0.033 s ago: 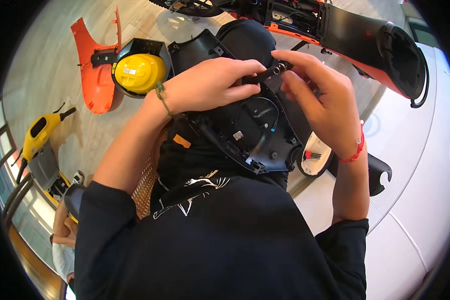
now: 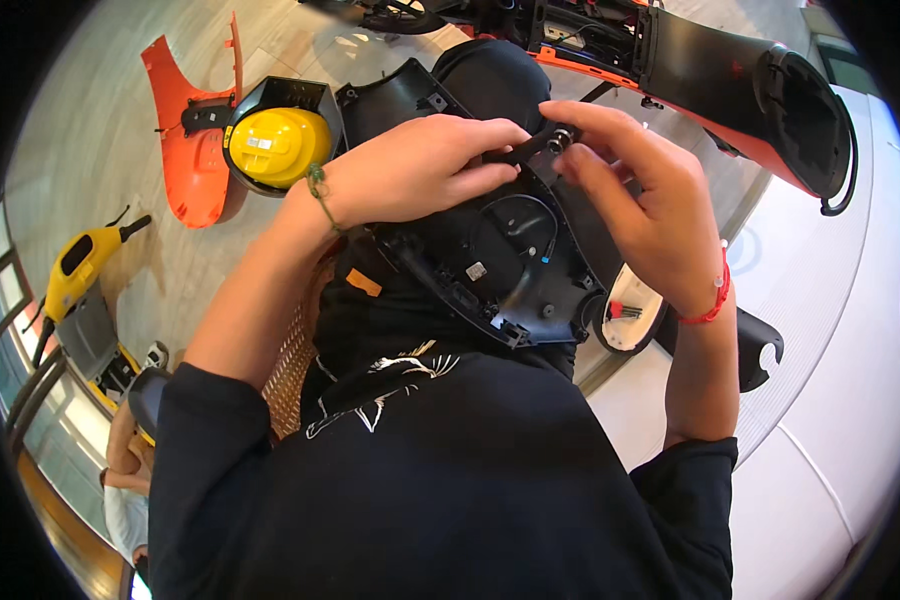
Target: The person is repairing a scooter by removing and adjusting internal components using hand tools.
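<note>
Over my lap lies a large black plastic shell [image 2: 460, 295], its hollow inner side up, with a thin cable and a blue-tipped connector [image 2: 546, 259] inside. Above it, my left hand [image 2: 435, 165] pinches a slim black part [image 2: 523, 154] between thumb and fingers. That part ends in shiny metal rings [image 2: 560, 140]; its exact kind is unclear. From the other side, the thumb and index finger of my right hand [image 2: 635, 185] close around the ringed end. My right palm hides some of the shell's far edge.
An orange panel [image 2: 192, 180] and a yellow hard-hat-shaped piece [image 2: 282, 147] in a black holder lie on the floor at left. A partly stripped black-and-orange scooter [image 2: 705, 90] stands at far right. Close to my right wrist is a cream tray [image 2: 638, 300] with small parts. A person [image 2: 125, 500] is at lower left.
The metal-ringed end has turned slightly between my right fingers. Both hands stay in nearly the same place.
</note>
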The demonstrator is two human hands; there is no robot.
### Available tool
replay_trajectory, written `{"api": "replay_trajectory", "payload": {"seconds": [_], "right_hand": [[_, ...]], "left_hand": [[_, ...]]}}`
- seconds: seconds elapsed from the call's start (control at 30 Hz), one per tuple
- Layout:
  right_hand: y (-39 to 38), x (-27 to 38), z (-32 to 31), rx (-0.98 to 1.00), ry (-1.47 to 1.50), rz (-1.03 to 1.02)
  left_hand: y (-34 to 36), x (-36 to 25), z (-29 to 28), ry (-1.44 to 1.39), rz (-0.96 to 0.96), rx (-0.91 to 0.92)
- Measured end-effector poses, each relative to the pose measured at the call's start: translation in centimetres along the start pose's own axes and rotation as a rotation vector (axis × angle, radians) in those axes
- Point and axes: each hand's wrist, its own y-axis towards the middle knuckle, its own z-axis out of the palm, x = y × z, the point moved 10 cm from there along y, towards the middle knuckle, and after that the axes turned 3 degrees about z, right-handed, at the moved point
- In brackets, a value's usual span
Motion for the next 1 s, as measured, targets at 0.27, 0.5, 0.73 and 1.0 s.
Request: {"api": "replay_trajectory", "payload": {"seconds": [0.27,0.5,0.73,1.0], "right_hand": [[-0.3,0.3,-0.2,-0.039,-0.123,-0.003],[-0.4,1.8,0.2,-0.089,-0.305,-0.351],[-3.2,7.8,-3.6,-0.26,0.022,-0.427],[-8.1,15.0,-3.6,0.355,1.272,-0.616]], "left_hand": [[0.1,0.4,-0.6,0.126,-0.108,0.032],[-0.3,-0.7,0.4,0.004,-0.035,0.03],[-0.2,0.7,0.0,0.057,-0.127,0.04],[0.2,1.0,0.5,-0.069,-0.212,0.017]]}}
